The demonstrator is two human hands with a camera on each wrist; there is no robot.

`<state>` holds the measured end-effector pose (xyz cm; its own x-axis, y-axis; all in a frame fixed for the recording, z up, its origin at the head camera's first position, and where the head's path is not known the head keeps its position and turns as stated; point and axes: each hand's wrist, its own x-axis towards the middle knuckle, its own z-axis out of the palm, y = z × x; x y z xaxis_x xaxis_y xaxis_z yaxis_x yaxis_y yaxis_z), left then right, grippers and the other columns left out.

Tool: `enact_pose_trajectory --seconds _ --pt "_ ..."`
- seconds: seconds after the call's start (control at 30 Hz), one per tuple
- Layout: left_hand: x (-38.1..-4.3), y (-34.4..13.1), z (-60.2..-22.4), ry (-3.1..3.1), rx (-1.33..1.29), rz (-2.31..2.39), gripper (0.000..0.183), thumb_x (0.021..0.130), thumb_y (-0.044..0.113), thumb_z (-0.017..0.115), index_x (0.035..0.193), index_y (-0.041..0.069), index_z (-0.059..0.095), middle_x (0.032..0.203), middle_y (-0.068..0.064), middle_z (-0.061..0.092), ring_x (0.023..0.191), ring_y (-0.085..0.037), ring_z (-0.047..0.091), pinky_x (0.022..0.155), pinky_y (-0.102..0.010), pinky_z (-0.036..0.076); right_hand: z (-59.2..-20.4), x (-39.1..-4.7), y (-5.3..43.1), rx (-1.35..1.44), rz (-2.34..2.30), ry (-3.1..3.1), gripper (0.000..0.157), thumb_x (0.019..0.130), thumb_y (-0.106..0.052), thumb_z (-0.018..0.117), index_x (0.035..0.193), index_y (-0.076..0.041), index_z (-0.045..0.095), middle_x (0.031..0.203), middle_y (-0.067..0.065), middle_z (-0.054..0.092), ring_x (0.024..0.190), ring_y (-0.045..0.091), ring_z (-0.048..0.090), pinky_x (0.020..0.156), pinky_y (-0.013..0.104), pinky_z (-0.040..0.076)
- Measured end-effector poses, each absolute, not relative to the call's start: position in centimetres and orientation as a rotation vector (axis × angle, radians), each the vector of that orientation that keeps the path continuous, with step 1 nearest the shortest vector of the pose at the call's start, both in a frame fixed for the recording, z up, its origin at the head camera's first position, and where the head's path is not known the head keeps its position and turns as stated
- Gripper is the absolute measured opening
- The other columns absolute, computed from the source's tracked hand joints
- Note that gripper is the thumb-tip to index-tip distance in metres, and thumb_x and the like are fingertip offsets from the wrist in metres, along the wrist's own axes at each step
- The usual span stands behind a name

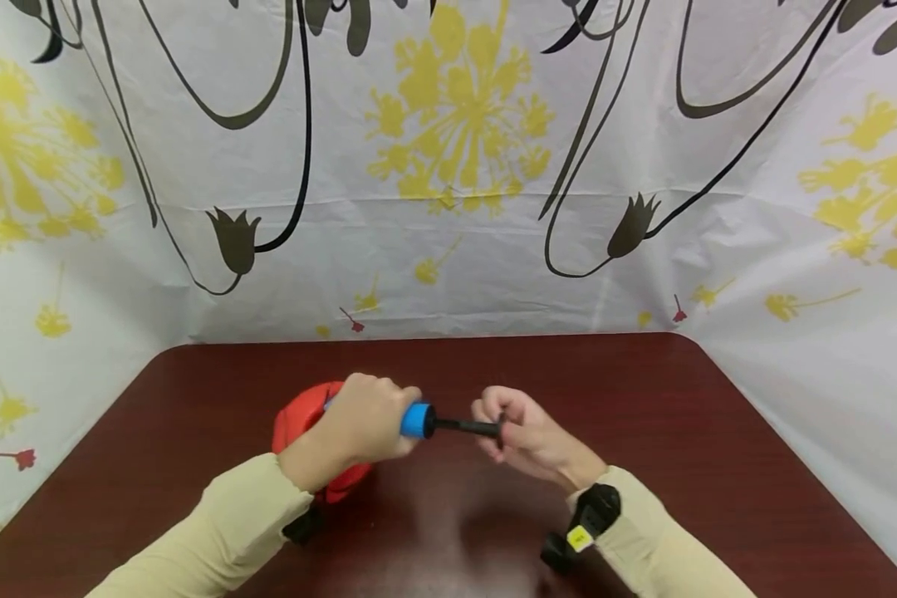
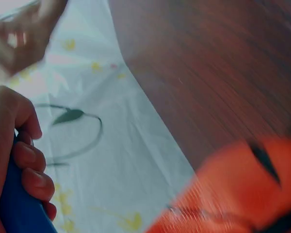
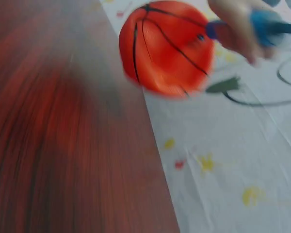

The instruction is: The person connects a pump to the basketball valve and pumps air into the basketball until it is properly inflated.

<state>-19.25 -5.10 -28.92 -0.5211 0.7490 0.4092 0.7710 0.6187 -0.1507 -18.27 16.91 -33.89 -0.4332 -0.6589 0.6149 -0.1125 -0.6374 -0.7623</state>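
In the head view my left hand (image 1: 366, 419) grips the blue barrel of a hand pump (image 1: 416, 420). The pump's black rod (image 1: 463, 426) extends to the right out of the barrel. My right hand (image 1: 529, 436) holds the black handle at the rod's end, fingers curled. An orange-red basketball (image 1: 299, 417) with black lines sits behind the left hand and is partly hidden by it. The right wrist view shows the basketball (image 3: 160, 53) with a dented side, and the pump's other end meets it. The left wrist view has the blue barrel (image 2: 19, 204) under curled fingers.
A dark reddish-brown table (image 1: 433, 531) lies beneath the hands. Behind it and at both sides hangs a white cloth (image 1: 463, 274) with yellow flowers and dark stems. A black strap device (image 1: 598, 508) is on the right wrist.
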Motion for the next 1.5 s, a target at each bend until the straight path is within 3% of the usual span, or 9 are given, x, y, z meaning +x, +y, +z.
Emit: enact_pose_trajectory --seconds 0.23,0.57,0.7,0.8,0.93,1.1,1.27,1.5 --pt "-18.7 -3.9 -28.9 -2.345 -1.236 -0.127 0.025 0.064 0.032 0.068 0.066 0.014 0.050 0.048 0.007 0.041 0.041 -0.006 0.039 0.040 -0.021 0.034 -33.2 -18.0 15.9 -1.310 -2.134 1.220 0.005 0.087 -0.013 0.054 0.090 -0.010 0.051 0.082 0.000 0.048 0.070 0.009 0.053 0.062 0.017 0.044" --pt "-20.1 -6.9 -29.2 -2.366 -1.118 -0.051 0.027 0.063 0.032 0.071 0.071 0.013 0.053 0.055 0.004 0.053 0.044 -0.009 0.048 0.041 -0.024 0.039 -33.2 -17.8 20.0 -1.310 -2.182 1.015 0.015 0.090 -0.020 0.048 0.098 -0.008 0.050 0.081 0.000 0.048 0.071 0.007 0.047 0.057 0.019 0.027" --pt "-19.9 -6.2 -29.3 -2.382 -1.117 -0.009 0.027 0.063 0.032 0.070 0.069 0.013 0.052 0.052 0.004 0.050 0.043 -0.009 0.046 0.040 -0.024 0.037 -34.0 -18.6 18.1 -1.300 -2.202 1.046 0.012 0.089 -0.021 0.047 0.094 -0.010 0.050 0.078 -0.002 0.047 0.069 0.006 0.047 0.058 0.017 0.031" --pt "-19.7 -5.1 -29.3 -2.381 -1.131 -0.004 0.027 0.063 0.031 0.070 0.067 0.012 0.051 0.050 0.004 0.046 0.041 -0.008 0.042 0.040 -0.023 0.035 -34.4 -19.2 16.2 -1.268 -2.197 1.145 0.010 0.088 -0.020 0.050 0.092 -0.012 0.052 0.078 -0.001 0.052 0.070 0.005 0.053 0.063 0.014 0.041" --pt "-19.1 -4.8 -29.8 -2.365 -1.177 -0.038 0.026 0.064 0.029 0.068 0.065 0.012 0.048 0.047 0.005 0.039 0.038 -0.007 0.036 0.039 -0.021 0.033 -34.5 -19.0 15.3 -1.201 -2.135 1.320 0.011 0.086 -0.020 0.055 0.091 -0.011 0.053 0.079 -0.001 0.057 0.072 0.006 0.058 0.063 0.017 0.048" --pt "-18.9 -6.4 -30.3 -2.318 -1.179 -0.054 0.028 0.064 0.030 0.069 0.068 0.012 0.049 0.049 0.006 0.043 0.039 -0.007 0.040 0.039 -0.021 0.033 -33.8 -18.2 17.0 -1.211 -2.124 1.323 0.007 0.088 -0.015 0.053 0.093 -0.010 0.055 0.082 -0.001 0.056 0.072 0.007 0.056 0.063 0.016 0.045" --pt "-19.6 -8.3 -30.1 -2.320 -1.101 -0.003 0.032 0.061 0.033 0.073 0.069 0.012 0.050 0.053 0.004 0.050 0.041 -0.009 0.046 0.039 -0.026 0.038 -33.8 -18.4 18.7 -1.267 -2.191 1.097 0.015 0.089 -0.019 0.048 0.097 -0.009 0.054 0.083 -0.001 0.055 0.074 0.006 0.053 0.063 0.015 0.038" --pt "-20.1 -6.4 -30.1 -2.275 -1.130 0.022 0.028 0.060 0.028 0.070 0.064 0.011 0.048 0.048 0.004 0.043 0.038 -0.008 0.038 0.037 -0.022 0.033 -35.2 -19.8 15.5 -1.221 -2.183 1.156 0.010 0.086 -0.020 0.052 0.092 -0.013 0.053 0.083 -0.001 0.053 0.075 0.006 0.054 0.065 0.015 0.043"
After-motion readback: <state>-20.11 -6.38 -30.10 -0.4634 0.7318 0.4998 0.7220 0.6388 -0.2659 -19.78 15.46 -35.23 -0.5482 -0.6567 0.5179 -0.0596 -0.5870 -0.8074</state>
